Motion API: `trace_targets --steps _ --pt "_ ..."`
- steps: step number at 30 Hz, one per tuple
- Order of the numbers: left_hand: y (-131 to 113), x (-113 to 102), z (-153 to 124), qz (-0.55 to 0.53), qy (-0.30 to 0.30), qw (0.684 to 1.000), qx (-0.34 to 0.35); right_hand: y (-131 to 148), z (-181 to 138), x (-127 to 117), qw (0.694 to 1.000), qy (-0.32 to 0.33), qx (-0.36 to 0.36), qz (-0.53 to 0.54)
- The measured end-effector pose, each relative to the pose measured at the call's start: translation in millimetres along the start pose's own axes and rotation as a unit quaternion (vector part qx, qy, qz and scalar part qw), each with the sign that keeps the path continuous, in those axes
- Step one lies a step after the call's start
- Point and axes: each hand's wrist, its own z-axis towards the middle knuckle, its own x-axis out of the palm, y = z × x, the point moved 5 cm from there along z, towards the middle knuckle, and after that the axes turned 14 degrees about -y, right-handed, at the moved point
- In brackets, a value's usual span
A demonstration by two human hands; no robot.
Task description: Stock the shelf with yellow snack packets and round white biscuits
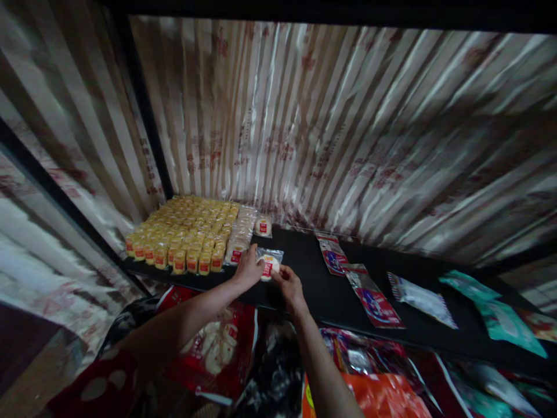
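Note:
Between my two hands, over the front part of the black shelf (304, 278), is a small clear packet (268, 266) with a white round snack and a red label. My left hand (250, 269) pinches its left side. On the lower right edge, the fingers of my right hand (289, 284) are closed. Just left of my left hand runs a row of similar white packets (242, 232), and one single white packet (263, 226) lies behind at the back. Further left stand many yellow wrapped snacks (187, 226) in tight rows.
Red-and-purple packets (374, 299), a white packet (424, 302) and teal packets (505, 319) lie on the right of the shelf. Below its front edge are a red bag of white snacks (215, 348) and an orange bag (383, 395). A black post (145, 104) rises at the left.

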Motion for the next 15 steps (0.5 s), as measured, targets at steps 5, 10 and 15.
trace_targets --steps 5,10,15 --pt "-3 33 4 0.034 -0.015 0.999 -0.003 -5 54 7 0.992 -0.057 -0.046 -0.101" --pt "5 64 24 0.022 0.038 0.998 -0.038 -6 97 23 0.961 -0.090 -0.075 -0.249" --pt "19 91 53 0.028 0.038 0.997 -0.062 1 122 47 0.940 -0.090 -0.083 -0.317"
